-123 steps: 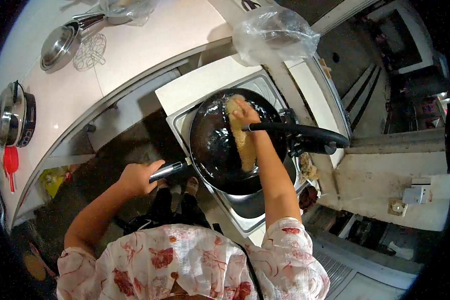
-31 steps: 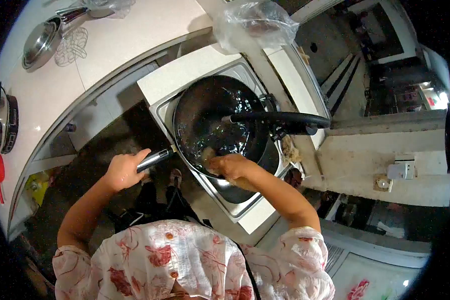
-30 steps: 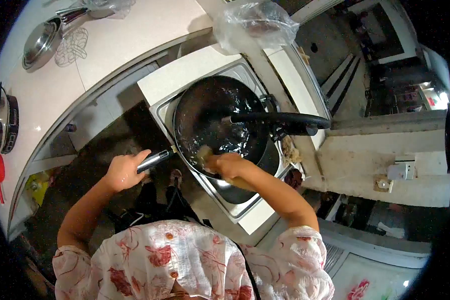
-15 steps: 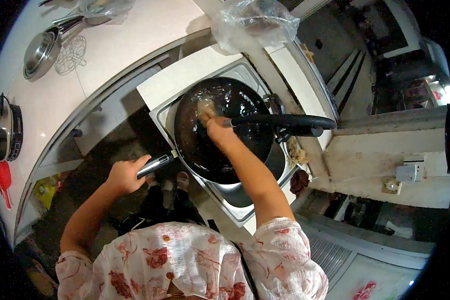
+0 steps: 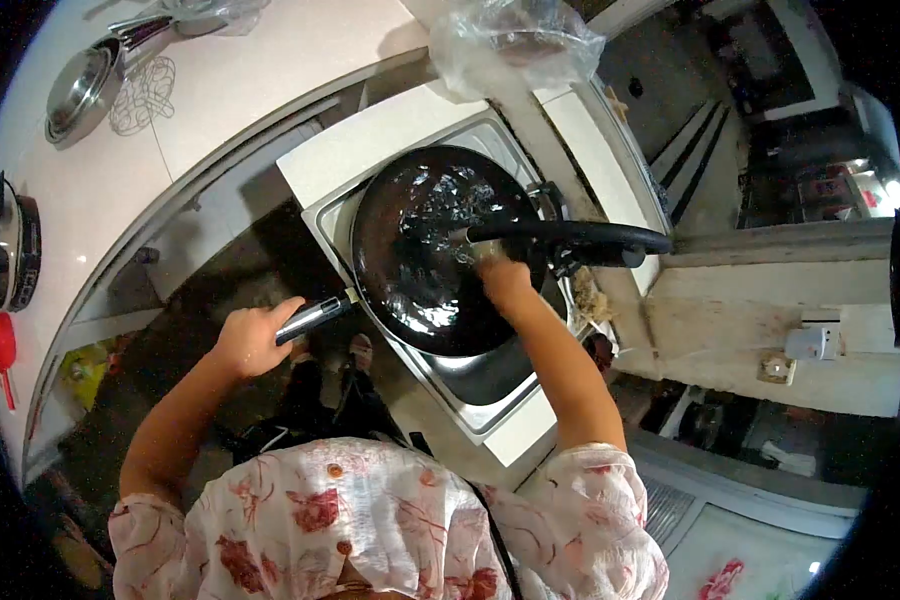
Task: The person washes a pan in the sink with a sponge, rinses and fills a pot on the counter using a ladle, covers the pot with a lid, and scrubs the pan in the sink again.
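Observation:
A large black wok (image 5: pixel 400 290) with water in it rests over a steel sink (image 5: pixel 510 392). My left hand (image 5: pixel 253 340) is closed round the wok's black and silver handle (image 5: pixel 315 318), left of the rim. Inside the wok, at its right side, is my right hand (image 5: pixel 508 284), with its fingers in or near the water and blurred. It appears closed on a pale scrubber, of which little shows. The black faucet (image 5: pixel 570 234) reaches over the wok from the right, its spout just above my right hand.
A clear plastic bag (image 5: pixel 515 50) lies behind the sink. On the curved counter (image 5: pixel 260 75) at the left are a steel pan (image 5: pixel 80 92), a wire rack (image 5: pixel 143 97), a cooker with a lid (image 5: pixel 8 245) and a red ladle (image 5: pixel 2 342). A socket (image 5: pixel 775 368) is on the right.
My right hand has moved from the wok's upper left to its right side, after being near the front rim earlier. My left hand has kept its hold on the handle.

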